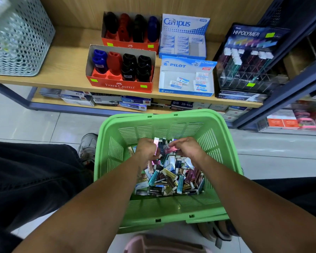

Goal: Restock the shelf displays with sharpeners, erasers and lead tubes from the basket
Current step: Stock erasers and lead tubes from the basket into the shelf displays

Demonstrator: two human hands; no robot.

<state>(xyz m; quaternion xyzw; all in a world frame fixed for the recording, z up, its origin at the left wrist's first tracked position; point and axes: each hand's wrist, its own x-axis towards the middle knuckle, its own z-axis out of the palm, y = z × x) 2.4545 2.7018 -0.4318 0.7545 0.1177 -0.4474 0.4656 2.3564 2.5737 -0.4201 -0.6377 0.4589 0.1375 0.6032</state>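
A green plastic basket (171, 123) stands on the floor in front of me, filled with several small lead tubes (171, 178) and erasers in mixed colours. Both hands are down inside it. My left hand (146, 148) grips pink lead tubes (155, 143) that stick up from its fingers. My right hand (187, 147) pinches a pink lead tube (171, 149) close to the left hand. On the wooden shelf (66, 70) stand two Faber-Castell sharpener boxes (119, 70), a Campus eraser box (183, 37), a Pilot eraser box (186, 77) and a black Hi-Polymer lead display (248, 61).
A white perforated bin (16, 37) stands at the shelf's left. Boxed stock (135, 103) fills the lower shelf. A dark blue rack (299, 79) with more goods rises on the right. My shoe (88, 145) and dark trouser legs flank the basket on the tiled floor.
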